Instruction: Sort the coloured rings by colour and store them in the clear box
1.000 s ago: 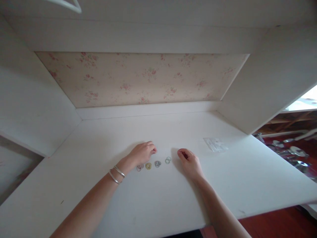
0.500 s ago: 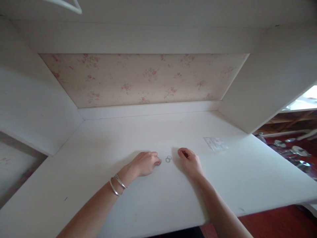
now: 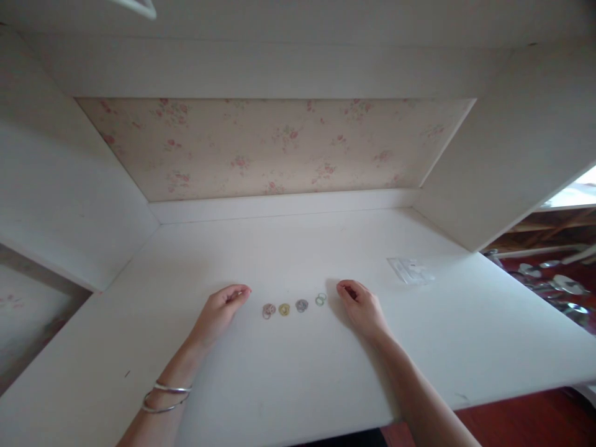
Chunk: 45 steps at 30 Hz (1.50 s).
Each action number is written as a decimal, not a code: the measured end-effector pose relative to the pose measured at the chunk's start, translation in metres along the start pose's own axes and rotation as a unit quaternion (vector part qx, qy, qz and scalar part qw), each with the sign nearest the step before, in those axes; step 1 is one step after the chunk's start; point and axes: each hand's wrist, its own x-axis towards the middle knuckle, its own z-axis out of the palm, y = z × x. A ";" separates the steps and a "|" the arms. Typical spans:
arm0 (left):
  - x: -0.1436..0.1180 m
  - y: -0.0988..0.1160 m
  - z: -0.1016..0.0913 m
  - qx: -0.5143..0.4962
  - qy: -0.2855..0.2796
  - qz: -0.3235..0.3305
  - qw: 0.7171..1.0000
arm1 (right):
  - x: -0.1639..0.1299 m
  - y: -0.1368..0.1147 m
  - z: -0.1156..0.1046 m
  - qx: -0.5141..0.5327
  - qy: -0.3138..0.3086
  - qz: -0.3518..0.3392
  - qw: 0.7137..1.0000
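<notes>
Beside either end of a short row of thin rings, the person's two hands rest on the white surface [image 3: 279, 379]. The left hand [image 3: 224, 305] curls with its thumb and forefinger tips together, nearest the coppery rings [image 3: 269, 311]; the right hand [image 3: 362, 307] is loosely folded, its fingertips meeting the thumb, just beside the pale green rings [image 3: 321, 299]. Nothing shows in either grip. Between these groups lie the yellow rings [image 3: 284, 309] and the grey rings [image 3: 302, 305], all in small overlapping clusters. They look feather-light and should lift best by a pinch on one outer edge; whether they are stiff metal or stretchy bands I cannot tell. Smooth silvery bangles [image 3: 172, 390] circle the left wrist. Further right lies a crinkled, clear plastic bag [image 3: 411, 271], probably limp and slippery. Behind, flat floral wallpaper [image 3: 284, 149] fills a recess.
</notes>
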 end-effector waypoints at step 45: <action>0.008 -0.016 0.003 -0.002 0.017 0.027 0.999 | 0.055 0.087 -0.116 -0.283 0.062 0.014 0.957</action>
